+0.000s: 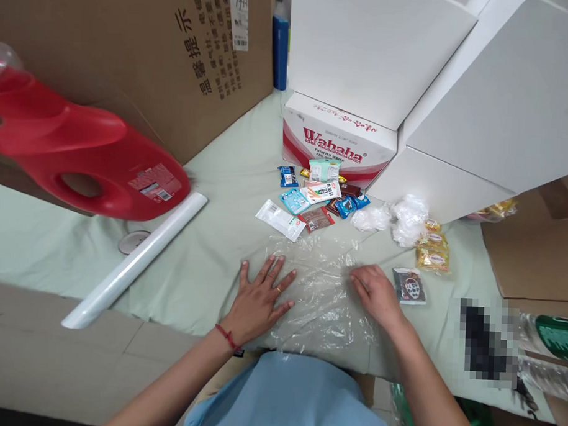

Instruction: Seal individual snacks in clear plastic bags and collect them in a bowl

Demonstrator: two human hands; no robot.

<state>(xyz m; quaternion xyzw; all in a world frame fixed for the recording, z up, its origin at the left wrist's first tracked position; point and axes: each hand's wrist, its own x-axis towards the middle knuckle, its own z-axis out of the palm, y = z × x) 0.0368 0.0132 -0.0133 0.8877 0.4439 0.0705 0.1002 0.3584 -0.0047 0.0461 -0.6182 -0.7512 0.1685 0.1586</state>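
Note:
A thin clear plastic bag or sheet (320,301) lies spread and wrinkled at the front of the table. My left hand (260,299) is flat with fingers spread, pressing down around the sheet's left edge. At the sheet's right edge, my right hand (377,294) has its fingertips pinched together on the plastic. Just beyond the sheet lies a loose pile of small snack packets, among them a white packet (280,220), a brown-red packet (317,219) and a blue packet (352,205). A dark square packet (409,286) rests to the right of my right hand.
Crumpled clear plastic (408,218) and gold-wrapped packets (432,250) lie at right. A Wahaha box (337,140) stands behind the pile. On the left are a white roll (136,260), a red jug (95,150) and a large cardboard box (131,40). Plastic bottles (550,337) lie far right.

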